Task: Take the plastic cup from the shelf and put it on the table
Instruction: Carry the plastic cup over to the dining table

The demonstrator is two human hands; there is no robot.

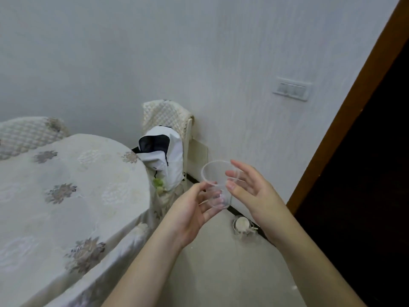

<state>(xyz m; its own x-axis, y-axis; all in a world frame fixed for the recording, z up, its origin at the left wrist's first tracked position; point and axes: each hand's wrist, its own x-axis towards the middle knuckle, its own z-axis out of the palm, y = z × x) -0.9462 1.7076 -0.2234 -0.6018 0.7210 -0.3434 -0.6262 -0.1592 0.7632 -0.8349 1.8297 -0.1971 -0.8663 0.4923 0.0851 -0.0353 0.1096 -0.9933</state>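
Observation:
A clear plastic cup (215,182) is held in the air between both hands, tilted with its mouth toward the upper left. My left hand (190,214) grips its lower body from below. My right hand (250,189) touches the rim with thumb and fingertips from the right. The round table (66,196), covered with a cream floral cloth, lies to the left of the cup, and the cup is off its edge, over the floor. No shelf is in view.
A chair with a quilted cover (163,116) stands against the wall behind the table, a white and black bag (163,156) on it. A small white object (242,224) lies on the floor by the wall. A brown door frame (345,120) borders a dark doorway on the right.

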